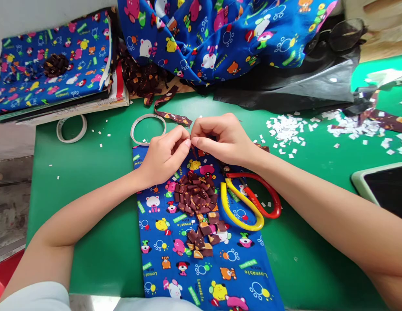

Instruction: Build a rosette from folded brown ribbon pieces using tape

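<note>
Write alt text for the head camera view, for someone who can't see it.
A person's left hand and right hand meet, both pinching, above blue cartoon-print cloth on a green table; what they pinch is hard to make out. Brown pieces lie on the cloth beside red-and-yellow-handled scissors, with white scraps scattered farther right.

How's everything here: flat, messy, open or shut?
Bare left hand: fingertips pinched together
Bare right hand: pinched, close against the left
Scissors with red and yellow handles: lying down, blades mostly hidden
Blue cartoon cloth under the hands: spread flat
Small brown patterned pieces: clustered on the cloth
Little white bits: scattered
Rectangular device, pale rim: screen dark
</note>
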Motion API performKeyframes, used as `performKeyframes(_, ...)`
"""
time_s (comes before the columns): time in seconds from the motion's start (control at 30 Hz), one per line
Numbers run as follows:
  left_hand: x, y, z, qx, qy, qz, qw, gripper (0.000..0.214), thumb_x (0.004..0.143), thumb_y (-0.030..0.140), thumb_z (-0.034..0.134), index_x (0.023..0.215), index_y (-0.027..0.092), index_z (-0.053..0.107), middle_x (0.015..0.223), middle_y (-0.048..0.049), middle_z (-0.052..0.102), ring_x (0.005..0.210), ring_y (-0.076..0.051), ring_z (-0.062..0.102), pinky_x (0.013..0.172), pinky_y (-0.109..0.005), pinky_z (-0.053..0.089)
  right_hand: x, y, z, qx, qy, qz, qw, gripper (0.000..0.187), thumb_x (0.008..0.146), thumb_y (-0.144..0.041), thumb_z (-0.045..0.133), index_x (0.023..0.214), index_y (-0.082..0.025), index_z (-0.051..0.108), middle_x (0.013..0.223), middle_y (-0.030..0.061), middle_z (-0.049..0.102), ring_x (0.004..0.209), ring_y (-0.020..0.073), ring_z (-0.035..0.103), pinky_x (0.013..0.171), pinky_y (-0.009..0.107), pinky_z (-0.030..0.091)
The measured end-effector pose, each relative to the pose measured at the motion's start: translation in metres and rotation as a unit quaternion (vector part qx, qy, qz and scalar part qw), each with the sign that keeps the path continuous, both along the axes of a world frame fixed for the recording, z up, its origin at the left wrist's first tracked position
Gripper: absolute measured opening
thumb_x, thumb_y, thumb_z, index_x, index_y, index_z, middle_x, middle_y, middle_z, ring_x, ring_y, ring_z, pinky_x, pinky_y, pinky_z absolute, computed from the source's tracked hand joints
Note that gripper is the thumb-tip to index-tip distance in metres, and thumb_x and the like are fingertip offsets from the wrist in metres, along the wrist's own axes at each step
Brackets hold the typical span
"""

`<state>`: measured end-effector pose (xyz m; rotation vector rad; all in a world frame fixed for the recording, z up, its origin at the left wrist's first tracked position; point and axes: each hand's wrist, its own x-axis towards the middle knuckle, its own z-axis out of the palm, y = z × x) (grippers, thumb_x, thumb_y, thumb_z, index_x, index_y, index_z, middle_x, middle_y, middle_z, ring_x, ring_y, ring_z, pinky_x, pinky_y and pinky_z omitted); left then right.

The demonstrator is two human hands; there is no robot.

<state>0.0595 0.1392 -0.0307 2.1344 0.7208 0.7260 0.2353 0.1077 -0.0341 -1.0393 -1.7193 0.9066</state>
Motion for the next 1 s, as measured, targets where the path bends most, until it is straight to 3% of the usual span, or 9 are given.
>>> performKeyframes(0.3,0.0008,-0.0009,0.0005,0.008,-0.001,0.007,1.0,0.018,0.092,0.023,0.047,0.074,0.018,0.047,0.058,0.0066,0.04,0.051,-0.006,0.035,0.054,-0.019,0.032,-0.0011,-0.0006,0.0019,-0.018,-0.022,-0.012,1.0,0.017,0.075,-0.014,0.055,0.061,-0.018,0.047,0.048,-0.0074,0.039,0.047,0.0041,0.033,0.046,0.02,0.027)
performKeyframes(0.87,0.0008,-0.0014,0.0013,-0.078,-0.03,0.029,0.996,0.018,0.089,0.028,0.05,0.074,0.018,0.05,0.057,0.006,0.044,0.049,-0.005,0.037,0.048,-0.019,0.031,-0.0006,-0.0011,0.0048,-0.063,0.036,-0.021,0.997,0.015,0.072,-0.013,0.056,0.059,-0.018,0.05,0.048,-0.0056,0.04,0.046,0.0048,0.033,0.042,0.021,0.025)
performKeyframes(1.0,0.0004,0.0004,-0.0014,-0.107,-0.059,0.038,0.992,0.025,0.091,0.037,0.05,0.075,0.019,0.049,0.061,0.0043,0.044,0.051,-0.006,0.036,0.047,-0.019,0.032,0.002,0.0013,0.002,-0.066,0.058,-0.027,0.996,0.016,0.076,-0.018,0.057,0.061,-0.018,0.052,0.052,-0.004,0.044,0.049,0.006,0.036,0.045,0.022,0.029)
